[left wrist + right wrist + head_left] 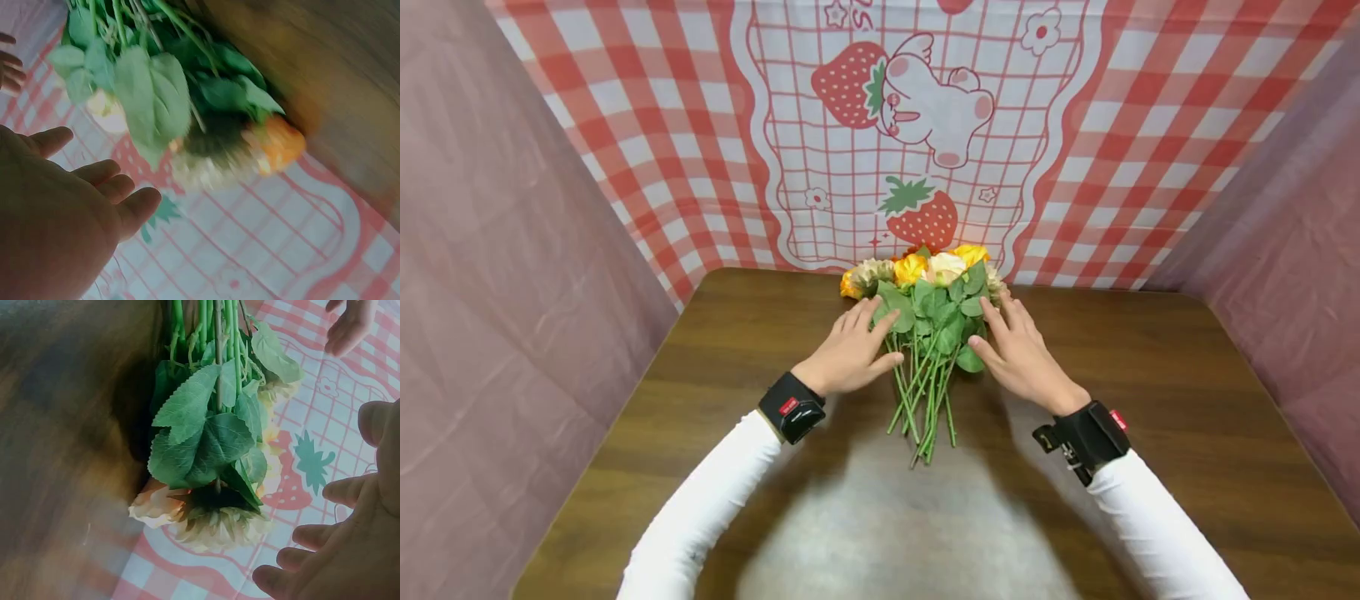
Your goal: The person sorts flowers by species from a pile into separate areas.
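Observation:
A bunch of flowers (936, 325) with orange, yellow and cream blooms lies on the wooden table, blooms toward the back and green stems (928, 400) toward the person. My left hand (853, 348) hovers at its left side, fingers extended and spread near the leaves. On the opposite side is my right hand (1024, 357), its fingers likewise spread. The left wrist view shows the left hand (69, 212) with nothing in it, beside a pale bloom and an orange flower (278, 145). In the right wrist view, the right hand (350, 544) stands apart from the leaves (200, 437).
A red-and-white checked cloth (685, 125) with strawberry prints hangs at the table's back edge, right behind the blooms. Pinkish curtains (512, 250) flank both sides. The brown wooden table (1187, 417) extends to the left and right of the flowers.

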`<state>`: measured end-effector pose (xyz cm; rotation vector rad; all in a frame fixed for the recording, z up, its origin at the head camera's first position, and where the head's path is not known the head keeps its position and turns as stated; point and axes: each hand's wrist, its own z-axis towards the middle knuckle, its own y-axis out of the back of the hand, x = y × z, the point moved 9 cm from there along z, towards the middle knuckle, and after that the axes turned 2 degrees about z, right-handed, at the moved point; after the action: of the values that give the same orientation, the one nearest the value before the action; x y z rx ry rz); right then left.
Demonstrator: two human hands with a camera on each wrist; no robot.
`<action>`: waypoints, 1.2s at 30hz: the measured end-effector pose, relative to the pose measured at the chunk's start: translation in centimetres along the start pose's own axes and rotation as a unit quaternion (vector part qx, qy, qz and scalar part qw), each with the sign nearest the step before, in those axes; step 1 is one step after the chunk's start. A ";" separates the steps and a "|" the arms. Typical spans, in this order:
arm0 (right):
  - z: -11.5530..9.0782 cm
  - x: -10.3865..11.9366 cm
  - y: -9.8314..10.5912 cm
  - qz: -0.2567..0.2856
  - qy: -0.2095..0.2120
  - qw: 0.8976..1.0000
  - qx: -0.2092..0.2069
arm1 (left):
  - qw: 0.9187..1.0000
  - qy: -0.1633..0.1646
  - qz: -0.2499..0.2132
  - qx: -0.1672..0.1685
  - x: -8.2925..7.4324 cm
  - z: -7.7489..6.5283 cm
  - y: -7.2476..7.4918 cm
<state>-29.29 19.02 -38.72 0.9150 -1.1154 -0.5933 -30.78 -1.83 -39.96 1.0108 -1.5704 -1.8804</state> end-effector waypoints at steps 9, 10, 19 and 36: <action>-0.9 -0.9 0.0 0.015 -0.019 1.000 0.004 | 0.996 -0.058 0.067 0.027 -4.6 2.6 -2.7; -1.0 -0.9 0.0 0.016 -0.022 1.000 0.004 | 0.995 -0.061 0.073 0.031 -5.0 2.9 -2.9; -1.9 -1.3 0.2 0.018 -0.031 0.999 0.005 | 0.989 -0.073 0.123 0.049 -7.1 5.3 -5.4; -4.9 -1.6 -1.8 0.021 -0.021 0.999 0.018 | 0.983 -0.063 0.157 0.072 -7.2 6.5 -8.3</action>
<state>-25.27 20.92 -41.85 0.9122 -1.1834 -0.5608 -30.79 9.42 -45.99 0.6633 -1.8401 -1.6587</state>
